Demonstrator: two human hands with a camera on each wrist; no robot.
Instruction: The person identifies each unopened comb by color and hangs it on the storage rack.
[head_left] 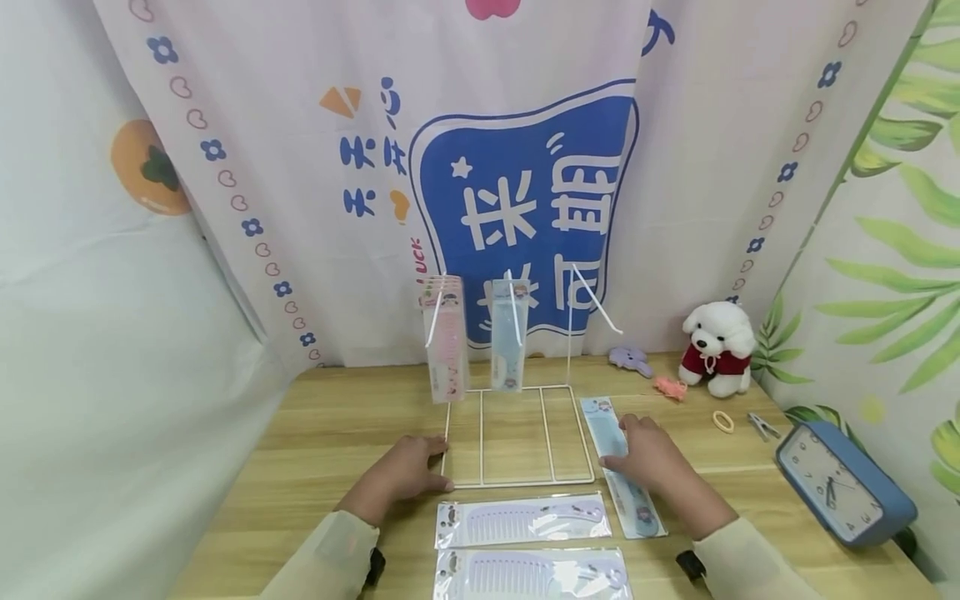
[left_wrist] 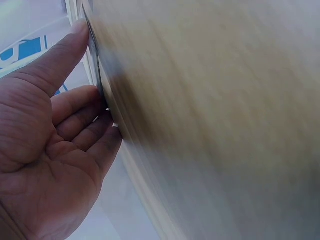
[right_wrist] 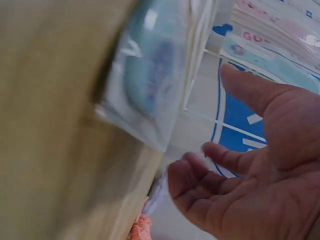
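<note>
White wire rack (head_left: 482, 437) stands on the wood counter (head_left: 300, 450). L. hand (head_left: 405, 468) is at the rack's left side, thumb nr its front-left corner, fingers loosely bent w/ a gap to the thumb (can't tell if they press the wire). R. hand (head_left: 651, 454) is right of the rack, over the blue comb pkt (head_left: 628, 500), which lies flat just beside it; fingers loosely bent, thumb well apart, pkt not gripped. Two purple comb pkts (head_left: 525, 521) lie in front of the rack, one nearer it. Pink pkts (head_left: 447, 350) hang on the rack's left hook, lt-blue pkts (head_left: 507, 358) on its mid hook. Clock (head_left: 843, 483): well right of rack.
</note>
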